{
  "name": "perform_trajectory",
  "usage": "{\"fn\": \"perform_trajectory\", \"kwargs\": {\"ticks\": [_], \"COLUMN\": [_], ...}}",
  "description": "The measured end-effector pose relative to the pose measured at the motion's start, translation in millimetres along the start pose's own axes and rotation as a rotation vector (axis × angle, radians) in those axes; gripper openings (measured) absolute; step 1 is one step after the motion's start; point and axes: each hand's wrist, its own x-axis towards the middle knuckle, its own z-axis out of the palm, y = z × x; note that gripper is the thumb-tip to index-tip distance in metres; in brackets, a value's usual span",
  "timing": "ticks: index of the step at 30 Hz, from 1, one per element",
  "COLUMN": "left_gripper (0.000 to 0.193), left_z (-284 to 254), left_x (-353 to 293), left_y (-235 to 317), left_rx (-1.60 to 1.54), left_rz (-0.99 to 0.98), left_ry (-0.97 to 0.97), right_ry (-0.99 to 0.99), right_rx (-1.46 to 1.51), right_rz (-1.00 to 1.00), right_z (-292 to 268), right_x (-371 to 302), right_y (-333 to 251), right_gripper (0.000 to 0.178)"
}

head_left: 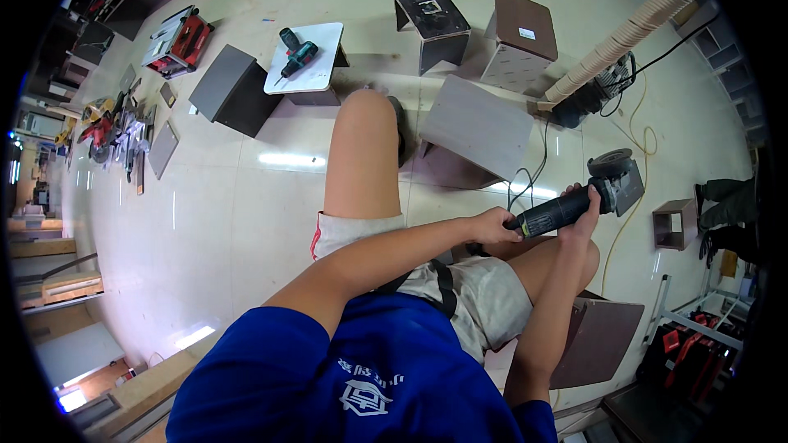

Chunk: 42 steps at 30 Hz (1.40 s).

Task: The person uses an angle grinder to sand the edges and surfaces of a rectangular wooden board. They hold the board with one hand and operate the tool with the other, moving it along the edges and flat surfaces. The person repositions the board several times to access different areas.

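**Two hands on an angle grinder, out over the right knee**

Both hands grip one tool. The left hand [492,226] is wrapped around the rear end of the angle grinder [579,197], where its black cord leaves the body, with the fingers closed right round the dark handle. The right hand [581,212] clasps the middle of the body from below, thumb and fingers curled up around it, just behind the grey head. The grinder is held in the air, tilted so that the head and its round disc guard point up and to the right, beyond the person's bent right knee and above the pale floor [246,197].

The person sits with the left leg stretched forward and the right one folded. Under the right forearm lies a dark brown board [603,336], partly hidden by the arm. Ahead of the knees stands a grey box stool [480,127] tipped on its side, and farther off two more small stools, one dark-topped [431,12] and one brown-topped [525,29]. On a white-topped stool [316,57] to the left lies a green cordless drill [297,53]. A yellow cable [636,143] curls across the floor near the grinder, and a ribbed beige hose [632,29] runs to the upper right. A small open brown box [675,224] sits at the right.
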Motion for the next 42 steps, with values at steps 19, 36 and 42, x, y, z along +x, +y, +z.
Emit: {"fn": "perform_trajectory", "kwargs": {"ticks": [19,36,42], "left_gripper": [0.031,0.01,0.015], "left_z": [3,21,17], "left_x": [-6,-15,-28], "left_y": [38,48,71], "left_rx": [-0.359,-0.389,-0.292], "left_rz": [-0.181,-0.073,0.064], "left_ry": [0.039,0.229,0.167], "right_ry": [0.04,0.064,-0.078], "right_rx": [0.025,0.126,0.285], "right_rz": [-0.169,-0.119,-0.002], "right_z": [31,23,10], "right_x": [-11,3,6], "right_y": [-7,-13,-18], "right_gripper": [0.033,0.038,0.043]}}
